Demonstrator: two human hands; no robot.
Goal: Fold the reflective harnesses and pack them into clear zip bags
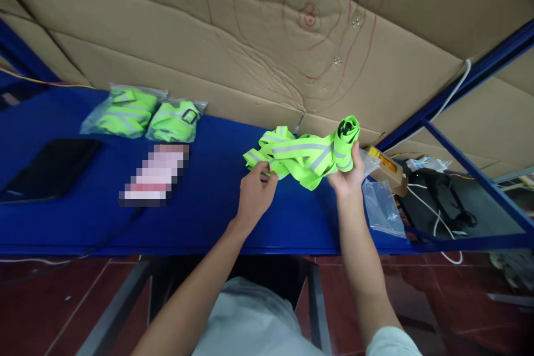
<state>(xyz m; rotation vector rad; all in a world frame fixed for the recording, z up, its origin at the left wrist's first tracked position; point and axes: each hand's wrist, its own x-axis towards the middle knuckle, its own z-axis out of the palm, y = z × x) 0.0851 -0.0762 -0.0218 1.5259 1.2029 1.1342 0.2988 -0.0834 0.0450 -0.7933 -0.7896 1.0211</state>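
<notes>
A bundle of neon-green reflective straps (300,150) with grey stripes is held up over the blue table. My right hand (349,173) is wrapped round its rolled end, where a dark piece shows inside the coil. At the loose left end, my left hand (259,181) pinches a strap between thumb and fingers. The middle of the bundle hangs in loose folds between both hands. Two clear bags stand at the back left: one bag (125,114) holds folded green straps, the other bag (175,122) shows a black buckle.
Left on the blue table (217,211) lie a black flat case (52,169) and a blurred-out phone-like object (154,175). On the right are an empty plastic bag (384,208), a cardboard box (386,169), white cables and a blue frame bar (475,161). Cardboard (250,28) walls the back.
</notes>
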